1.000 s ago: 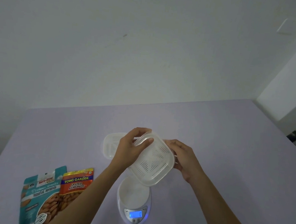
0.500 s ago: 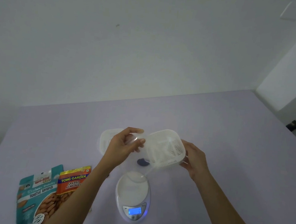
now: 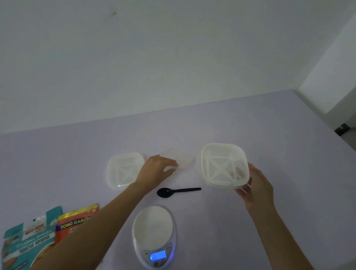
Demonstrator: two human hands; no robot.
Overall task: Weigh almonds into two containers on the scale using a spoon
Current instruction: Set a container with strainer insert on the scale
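The slotted white container [image 3: 224, 165] is held tilted, far right of the scale [image 3: 154, 235], its near wall clasped by the curled fingers of the right hand [image 3: 259, 186]. A clear lid [image 3: 181, 159] (blurred) is pinched by the left hand [image 3: 157, 171]. The black spoon [image 3: 177, 191] lies between lid and scale.

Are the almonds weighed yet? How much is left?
Hardly started. Done: the lid is off one container. In hand: the left hand holds that lid low by the table, the right hand holds the container. Left: the scale is on but bare, the spoon lies untouched, the second container looks lidded, and the teal bag and orange bag of almonds sit aside, so all scooping and weighing remains.
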